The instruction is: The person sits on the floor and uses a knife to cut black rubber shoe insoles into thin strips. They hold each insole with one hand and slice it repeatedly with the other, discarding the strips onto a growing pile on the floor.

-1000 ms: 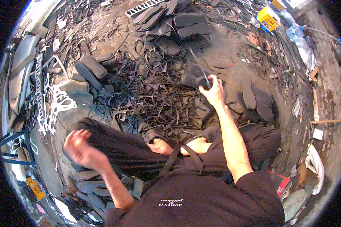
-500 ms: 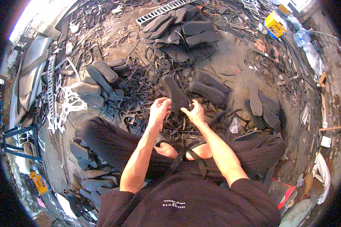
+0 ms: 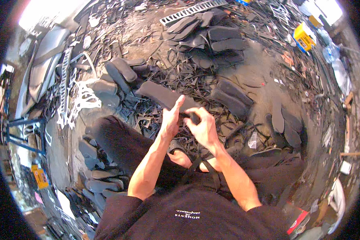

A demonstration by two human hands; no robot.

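A dark grey shoe sole [image 3: 158,94] is held above the scraps between my crossed legs, slanting from upper left down to my hands. My left hand [image 3: 172,119] grips it along its near side, thumb pointing up across it. My right hand [image 3: 203,127] is closed at its lower right end, fingers bent around something dark and small; I cannot tell whether this is the sole's edge or a separate piece. A pair of dark soles [image 3: 231,98] lies just beyond my right hand.
Dark trimmings [image 3: 176,74] cover the ground ahead. A larger pile of soles [image 3: 227,39] lies at the back, with more soles [image 3: 286,124] by my right knee and others [image 3: 122,72] at left. White cut-out webbing [image 3: 86,95] and a blue metal frame [image 3: 26,136] are farther left.
The sole has turned from nearly upright to a leftward slant. My left hand has taken hold of it, and my right hand has closed at its near end. The view has shifted slightly.
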